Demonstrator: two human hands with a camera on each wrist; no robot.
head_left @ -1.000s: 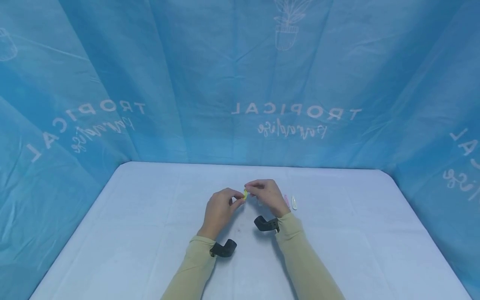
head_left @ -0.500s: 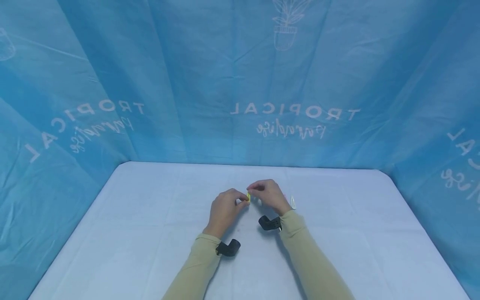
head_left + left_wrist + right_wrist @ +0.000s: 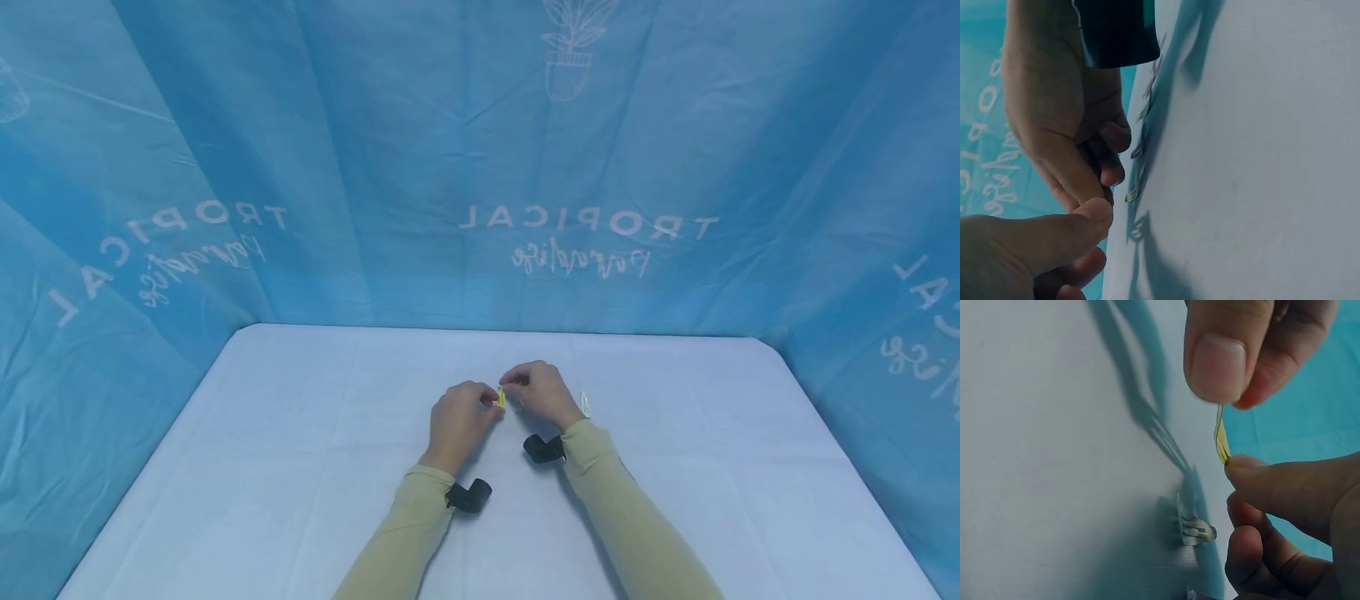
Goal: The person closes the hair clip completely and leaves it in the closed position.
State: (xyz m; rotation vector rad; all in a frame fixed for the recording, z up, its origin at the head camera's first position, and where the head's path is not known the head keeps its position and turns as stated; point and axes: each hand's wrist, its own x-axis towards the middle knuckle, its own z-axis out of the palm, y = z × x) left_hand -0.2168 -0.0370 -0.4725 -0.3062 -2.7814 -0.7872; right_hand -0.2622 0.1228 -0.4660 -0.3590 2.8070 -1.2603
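Note:
A small yellow snap hair clip (image 3: 502, 399) is held between the two hands, just above the white table. My left hand (image 3: 456, 422) pinches its lower end between thumb and fingers. At the upper end, my right hand (image 3: 544, 395) grips it with thumb and forefinger. In the right wrist view the yellow clip (image 3: 1221, 437) spans the gap between the fingertips, looking slim and slightly bent. Fingers hide the clip in the left wrist view. A pale hair clip (image 3: 585, 405) lies just right of my right wrist.
Several more hair clips lie in a row on the table beneath the right hand, among them a pale green one (image 3: 1132, 196) and a dark purple one (image 3: 1139, 149). A whitish clip (image 3: 1195, 530) sits below the hands. A blue curtain (image 3: 465, 167) surrounds the table (image 3: 262, 467).
Both hands have shifted slightly right with the yellow hair clip between them. The pink clip seen earlier beside the right wrist is now hidden in the head view.

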